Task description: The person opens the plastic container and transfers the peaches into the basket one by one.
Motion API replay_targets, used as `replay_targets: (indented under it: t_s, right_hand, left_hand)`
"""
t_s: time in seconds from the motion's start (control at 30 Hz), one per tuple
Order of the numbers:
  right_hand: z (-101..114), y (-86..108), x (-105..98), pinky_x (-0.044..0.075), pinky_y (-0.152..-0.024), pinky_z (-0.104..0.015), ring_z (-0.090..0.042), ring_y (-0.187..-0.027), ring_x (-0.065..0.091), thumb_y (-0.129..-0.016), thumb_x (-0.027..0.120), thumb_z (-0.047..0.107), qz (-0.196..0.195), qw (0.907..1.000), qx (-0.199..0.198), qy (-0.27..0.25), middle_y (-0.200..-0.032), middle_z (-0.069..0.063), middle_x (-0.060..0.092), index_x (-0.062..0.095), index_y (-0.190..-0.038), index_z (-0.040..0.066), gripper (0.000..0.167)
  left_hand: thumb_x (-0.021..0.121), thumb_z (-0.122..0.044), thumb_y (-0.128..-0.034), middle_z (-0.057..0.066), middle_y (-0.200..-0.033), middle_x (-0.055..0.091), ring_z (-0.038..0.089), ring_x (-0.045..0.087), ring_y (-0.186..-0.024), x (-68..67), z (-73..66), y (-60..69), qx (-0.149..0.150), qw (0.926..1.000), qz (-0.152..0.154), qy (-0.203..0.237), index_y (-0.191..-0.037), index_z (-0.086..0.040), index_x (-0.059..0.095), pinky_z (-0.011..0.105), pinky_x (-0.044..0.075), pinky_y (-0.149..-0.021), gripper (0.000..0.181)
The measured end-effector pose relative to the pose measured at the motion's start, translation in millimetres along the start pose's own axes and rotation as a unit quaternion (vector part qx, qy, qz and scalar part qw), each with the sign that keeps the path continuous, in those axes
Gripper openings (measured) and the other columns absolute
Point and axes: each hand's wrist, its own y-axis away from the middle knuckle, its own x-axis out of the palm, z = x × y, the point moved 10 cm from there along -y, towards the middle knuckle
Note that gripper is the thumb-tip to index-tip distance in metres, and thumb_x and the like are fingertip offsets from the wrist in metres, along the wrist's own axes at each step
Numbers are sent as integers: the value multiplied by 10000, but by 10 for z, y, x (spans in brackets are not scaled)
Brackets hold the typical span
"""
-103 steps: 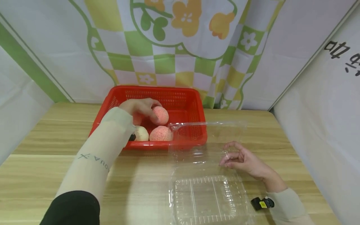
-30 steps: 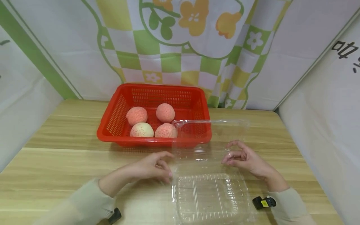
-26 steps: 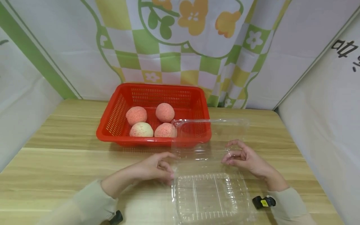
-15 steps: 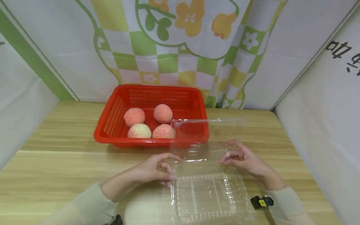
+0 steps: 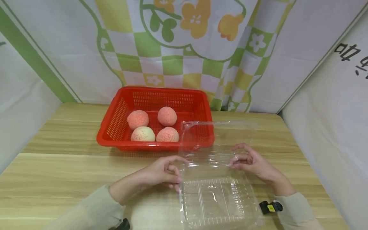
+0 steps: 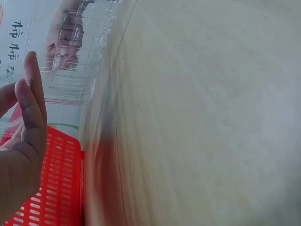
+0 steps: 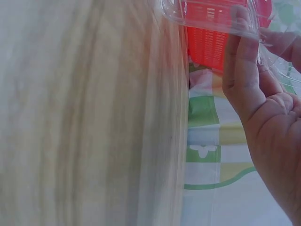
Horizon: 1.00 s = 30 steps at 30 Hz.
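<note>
A clear plastic clamshell box (image 5: 214, 201) lies with its lid (image 5: 218, 137) raised at the back, overlapping the basket's front right corner. My left hand (image 5: 159, 172) pinches the box's left edge near the hinge, index finger stretched along the fold. On the opposite side, my right hand (image 5: 253, 163) pinches the right edge at about the same height. In the right wrist view, the right hand (image 7: 263, 94) has thumb and fingers on the clear rim. The left wrist view shows the left hand (image 6: 23, 136) partly cut off. Nothing is visible inside the box.
Behind the box stands a red plastic basket (image 5: 109, 140) holding several round balls: pink ones (image 5: 167, 116) and a cream one with red specks (image 5: 142, 134). A checked, flowered cloth (image 5: 172, 67) hangs behind the wooden table (image 5: 72, 179). White walls close both sides.
My left hand has left a pink ball in the basket and come to the box's left edge. Over the last half second, box and both hands have shifted slightly right.
</note>
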Motion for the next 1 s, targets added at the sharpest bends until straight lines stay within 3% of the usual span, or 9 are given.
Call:
replay_targets:
  t_s: [0.2,0.63,1.0]
  right_hand:
    - [25,56,-60,556,-957,-300,-222,-1041,701,-932,547,-108,41,9998,-91,168,-1114,-132,706,355,-1397,65,532]
    - [178,272,-352,560,-936,-267,-158,-1039,703,-948,499,-140,-292,9989,-218,292,-1112,-33,720,402,-1371,123,508]
    - [185,484,-641,552,-905,-207,-110,-1033,698,-962,489,-127,-634,9968,-26,476,-1089,7,722,420,-1358,164,496]
  left_hand:
    - [664,33,-889,65,-824,667,193,726,-695,55,-19,-64,4,9999,47,161,-1469,-50,408,218,570,-626,639]
    - [637,37,-916,55,-783,652,162,721,-666,265,-139,-381,435,9982,41,405,-1458,-11,430,209,555,-610,583]
    - [598,59,-932,31,-762,642,116,696,-633,452,-203,-689,444,9974,-138,553,-1474,8,406,204,575,-641,578]
